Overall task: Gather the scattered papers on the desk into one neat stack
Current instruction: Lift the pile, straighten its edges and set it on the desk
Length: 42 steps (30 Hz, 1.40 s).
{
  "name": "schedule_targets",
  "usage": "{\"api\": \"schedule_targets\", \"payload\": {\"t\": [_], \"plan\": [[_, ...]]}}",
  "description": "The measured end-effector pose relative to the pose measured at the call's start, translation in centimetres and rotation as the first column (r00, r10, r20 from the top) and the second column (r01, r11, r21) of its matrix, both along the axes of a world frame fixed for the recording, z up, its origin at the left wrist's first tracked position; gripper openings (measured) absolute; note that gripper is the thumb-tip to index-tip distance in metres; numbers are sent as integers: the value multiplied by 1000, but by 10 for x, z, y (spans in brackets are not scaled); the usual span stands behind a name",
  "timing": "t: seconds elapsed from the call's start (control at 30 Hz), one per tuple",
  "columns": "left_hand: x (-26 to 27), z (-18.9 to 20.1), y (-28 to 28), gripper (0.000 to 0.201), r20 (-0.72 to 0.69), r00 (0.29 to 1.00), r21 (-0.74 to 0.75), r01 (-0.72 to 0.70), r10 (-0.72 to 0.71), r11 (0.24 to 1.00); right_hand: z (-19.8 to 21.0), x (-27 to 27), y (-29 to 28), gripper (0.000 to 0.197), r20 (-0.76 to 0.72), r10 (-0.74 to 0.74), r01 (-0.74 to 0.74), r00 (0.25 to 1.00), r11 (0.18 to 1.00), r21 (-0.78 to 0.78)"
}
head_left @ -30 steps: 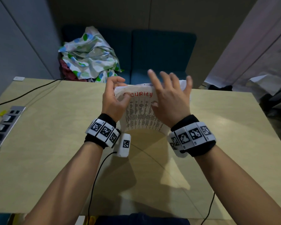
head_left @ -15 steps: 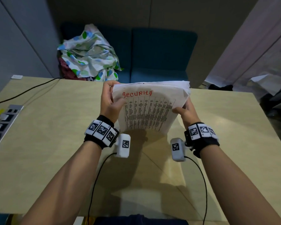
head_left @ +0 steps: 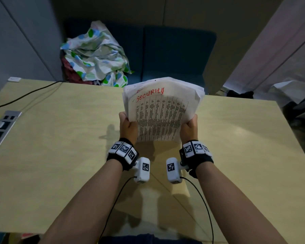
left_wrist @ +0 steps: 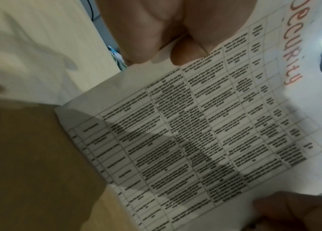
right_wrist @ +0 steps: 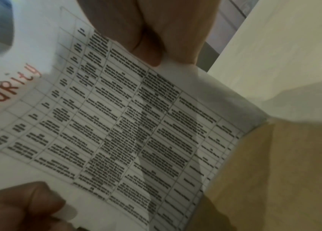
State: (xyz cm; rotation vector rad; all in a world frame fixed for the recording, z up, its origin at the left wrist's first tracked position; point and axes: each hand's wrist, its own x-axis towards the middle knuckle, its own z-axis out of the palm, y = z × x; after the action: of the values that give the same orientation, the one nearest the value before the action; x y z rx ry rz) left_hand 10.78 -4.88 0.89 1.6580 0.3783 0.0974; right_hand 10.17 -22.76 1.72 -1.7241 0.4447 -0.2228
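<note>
A stack of white papers [head_left: 161, 113] stands on its lower edge above the desk [head_left: 60, 147], tilted toward me. Its top sheet carries a printed table and the red word "Security". My left hand [head_left: 128, 125] grips the stack's left edge and my right hand [head_left: 189, 126] grips its right edge, thumbs on the front. The upper corners fan out unevenly. In the left wrist view my left thumb [left_wrist: 187, 51] presses on the papers [left_wrist: 205, 132]. The right wrist view shows the same printed sheet [right_wrist: 116, 125], with my right hand [right_wrist: 152, 51] pinching it from above.
A power strip panel [head_left: 2, 125] is set into the desk's left edge, and a black cable [head_left: 25, 95] runs across the far left corner. Crumpled patterned cloth [head_left: 97, 57] lies on a blue sofa [head_left: 174, 55] behind the desk. Wrist cables hang near my forearms.
The right hand left the face of the stack and took its right edge. Both hands slid down the sides, and the stack now stands taller and more upright.
</note>
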Motion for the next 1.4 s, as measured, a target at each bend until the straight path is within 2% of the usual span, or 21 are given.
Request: {"api": "schedule_targets", "payload": {"t": [0.17,0.37,0.5,0.63,0.73,0.83,0.93,1.03,1.1,1.17,1.27,1.4], "plan": [[-1,-5,-1,21,-30,999,42,-17,19,999,-4,-9,3,36,-92,-3,-7,996,994,-106],[-4,-17,6,7,-31,999,170,36,-31,985,-26,-12,1,24,-180,-26,-20,983,968,-249],[3,-13,13,25,-220,976,324,65,8,944,-31,-11,-1,16,-253,-49,-29,966,954,-298],[2,-26,23,30,-405,913,371,109,56,922,-50,-16,5,36,-402,-44,-62,914,967,-246],[-3,-43,29,24,-478,877,368,150,48,918,-58,-20,8,42,-467,-5,-112,884,969,-222],[-6,-55,34,24,-500,865,355,162,40,920,-63,-21,6,45,-495,14,-151,869,960,-238],[-9,-56,37,35,-506,862,331,173,20,928,-62,-21,3,43,-541,62,-245,839,930,-274],[-6,-55,40,41,-479,878,346,175,13,922,-69,-19,-7,49,-526,92,-278,846,917,-287],[-3,-51,41,52,-472,880,294,203,-43,934,-73,-19,-13,58,-506,130,-290,853,923,-252],[1,-47,42,61,-475,872,206,237,-115,950,-63,-23,-10,43,-453,174,-256,874,958,-126],[10,-40,43,65,-469,869,109,236,-159,966,-45,-23,-4,65,-420,229,-234,878,971,42],[37,-40,48,62,-432,877,8,236,-209,972,-50,0,-8,72,-375,273,-232,886,961,151]]}}
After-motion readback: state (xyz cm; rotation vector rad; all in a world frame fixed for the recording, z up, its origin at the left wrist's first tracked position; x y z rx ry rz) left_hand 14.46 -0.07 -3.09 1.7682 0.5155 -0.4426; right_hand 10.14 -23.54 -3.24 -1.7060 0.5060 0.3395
